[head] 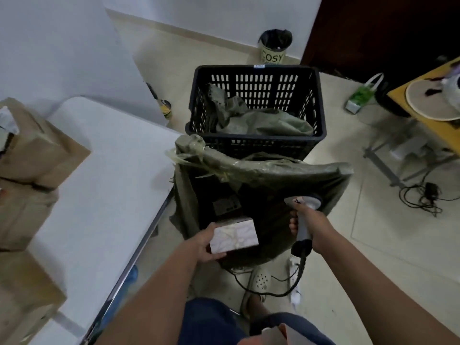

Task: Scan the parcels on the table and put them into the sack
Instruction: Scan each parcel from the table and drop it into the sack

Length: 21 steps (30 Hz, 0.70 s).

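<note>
My left hand [202, 242] grips a small white patterned box parcel [235, 236] by its left side, holding it over the near edge of the open green sack [268, 170]. A dark parcel with a label [225, 206] lies inside the sack. My right hand [307, 224] grips the handle of a grey barcode scanner [302, 202], whose head sits over the sack's right side. Its black cable hangs down toward the floor. Several brown paper parcels [32, 150] are piled on the white table [104, 175] at the left.
A black plastic crate [256, 143] holding crumpled green sacks stands just behind the open sack. A bin [273, 48] stands by the far wall. A yellow table [428, 100] and loose cables [423, 195] are at the right. My feet are below the sack.
</note>
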Each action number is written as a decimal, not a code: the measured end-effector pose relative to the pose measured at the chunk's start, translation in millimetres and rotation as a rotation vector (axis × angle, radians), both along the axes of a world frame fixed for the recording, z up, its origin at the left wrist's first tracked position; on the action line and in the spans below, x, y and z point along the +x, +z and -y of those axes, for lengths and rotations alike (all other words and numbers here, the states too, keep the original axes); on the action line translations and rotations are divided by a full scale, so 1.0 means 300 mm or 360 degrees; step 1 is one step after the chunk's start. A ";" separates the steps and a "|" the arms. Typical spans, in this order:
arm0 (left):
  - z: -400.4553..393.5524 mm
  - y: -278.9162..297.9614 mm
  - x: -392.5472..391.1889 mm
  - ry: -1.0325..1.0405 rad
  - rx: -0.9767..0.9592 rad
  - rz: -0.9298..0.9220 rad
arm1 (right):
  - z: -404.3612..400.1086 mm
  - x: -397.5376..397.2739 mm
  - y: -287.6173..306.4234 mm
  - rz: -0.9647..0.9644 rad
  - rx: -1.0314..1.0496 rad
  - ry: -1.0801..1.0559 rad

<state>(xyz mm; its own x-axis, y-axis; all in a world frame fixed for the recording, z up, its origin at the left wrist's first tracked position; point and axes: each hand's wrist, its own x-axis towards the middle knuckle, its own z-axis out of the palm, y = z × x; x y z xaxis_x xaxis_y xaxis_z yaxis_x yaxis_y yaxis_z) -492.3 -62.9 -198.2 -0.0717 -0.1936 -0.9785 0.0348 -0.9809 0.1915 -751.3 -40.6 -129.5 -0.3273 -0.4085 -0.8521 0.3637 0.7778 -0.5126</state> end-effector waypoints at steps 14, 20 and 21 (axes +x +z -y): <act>0.114 -0.122 -0.349 0.0189 0.0069 -0.0243 | 0.001 -0.108 0.000 -0.0087 -0.0011 0.0236; 0.094 -0.127 -0.223 0.0162 0.0055 -0.0199 | 0.015 -0.067 -0.014 -0.0049 -0.0003 0.0219; 0.087 -0.123 -0.192 0.0186 0.0032 -0.0192 | 0.019 -0.052 -0.011 -0.0044 -0.0005 0.0228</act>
<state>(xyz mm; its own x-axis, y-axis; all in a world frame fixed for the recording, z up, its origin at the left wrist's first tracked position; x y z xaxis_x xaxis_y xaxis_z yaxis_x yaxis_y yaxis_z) -549.8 -89.1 -235.0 -0.1668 -0.1880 -0.9679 0.1705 -0.9724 0.1595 -766.8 -46.2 -132.8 -0.2887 -0.4554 -0.8422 0.2352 0.8190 -0.5234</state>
